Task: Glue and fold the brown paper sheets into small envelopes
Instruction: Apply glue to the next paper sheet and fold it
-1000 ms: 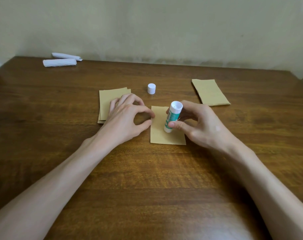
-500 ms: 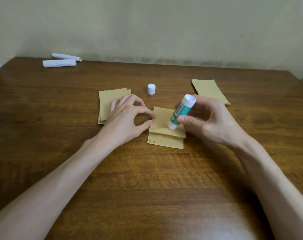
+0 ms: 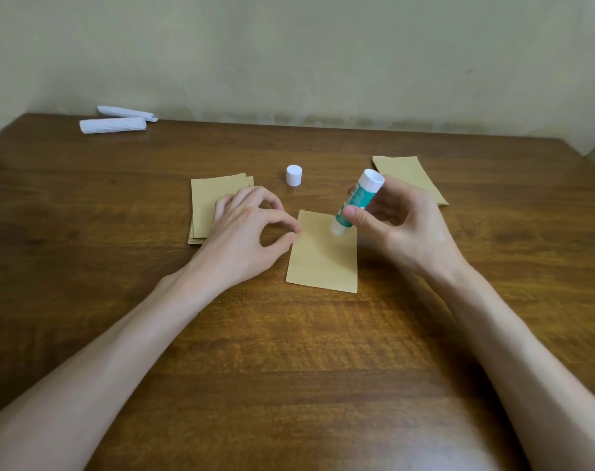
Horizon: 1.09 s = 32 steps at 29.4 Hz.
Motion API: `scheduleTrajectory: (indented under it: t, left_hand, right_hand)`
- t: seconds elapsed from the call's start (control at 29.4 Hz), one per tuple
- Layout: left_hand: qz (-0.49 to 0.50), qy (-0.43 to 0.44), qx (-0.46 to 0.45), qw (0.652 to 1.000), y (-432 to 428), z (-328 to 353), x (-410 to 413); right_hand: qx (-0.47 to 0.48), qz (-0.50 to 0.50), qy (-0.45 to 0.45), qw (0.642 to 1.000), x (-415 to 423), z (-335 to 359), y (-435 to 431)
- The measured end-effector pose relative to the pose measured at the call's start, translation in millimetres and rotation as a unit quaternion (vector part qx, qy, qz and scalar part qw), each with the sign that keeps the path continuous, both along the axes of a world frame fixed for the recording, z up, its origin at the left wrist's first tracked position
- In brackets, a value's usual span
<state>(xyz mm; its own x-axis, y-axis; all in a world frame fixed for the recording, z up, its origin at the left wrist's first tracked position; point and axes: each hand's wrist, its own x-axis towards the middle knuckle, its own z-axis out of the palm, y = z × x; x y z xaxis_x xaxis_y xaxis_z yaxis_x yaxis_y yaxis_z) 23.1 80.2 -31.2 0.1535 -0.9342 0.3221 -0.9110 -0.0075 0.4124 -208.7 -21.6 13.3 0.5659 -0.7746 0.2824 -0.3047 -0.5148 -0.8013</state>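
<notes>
A single brown paper sheet (image 3: 319, 260) lies flat on the wooden table (image 3: 289, 368) between my hands. My right hand (image 3: 401, 229) grips a green-and-white glue stick (image 3: 355, 202), tilted, with its lower end on the sheet's upper right part. My left hand (image 3: 245, 236) has its fingers curled, and its index fingertip and thumb tip meet at the sheet's left edge, pinching it. The glue stick's white cap (image 3: 294, 175) stands apart, behind the sheet.
A stack of brown sheets (image 3: 211, 198) lies under my left fingers at the left. Another brown stack (image 3: 408, 175) lies behind my right hand. Two white paper rolls (image 3: 112, 125) sit at the far left corner by the wall.
The sheet, lifted and bent half a second ago, now lies flat. My right hand has shifted the glue stick's end towards the sheet's upper right. My left hand stayed in place.
</notes>
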Motion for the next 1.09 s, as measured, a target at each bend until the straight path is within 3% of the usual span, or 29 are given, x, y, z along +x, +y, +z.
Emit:
scheduleTrajectory:
  t: [0.27,0.51,0.75,0.85,1.09]
  left_hand:
    - [0.004,-0.006,0.034,0.999,2.4,6.0,-4.2]
    - [0.002,-0.002,0.030,1.000,3.7,4.6,-4.7]
    - [-0.002,-0.004,0.020,1.000,6.1,1.3,-5.6]
    - [-0.005,-0.005,0.014,1.000,6.8,0.6,-6.1]
    - [-0.009,-0.011,-0.021,1.000,12.0,-1.2,-10.9]
  right_hand:
    - [-0.077,0.026,0.085,0.993,12.3,-14.3,0.7]
    - [-0.154,-0.034,0.136,0.978,13.9,-11.2,3.3]
    - [-0.159,-0.069,0.154,0.973,12.1,-9.6,-1.9]
    - [-0.149,-0.108,0.116,0.976,8.3,-12.8,-5.8]
    - [-0.016,-0.172,-0.061,0.983,-3.1,-5.1,-8.8]
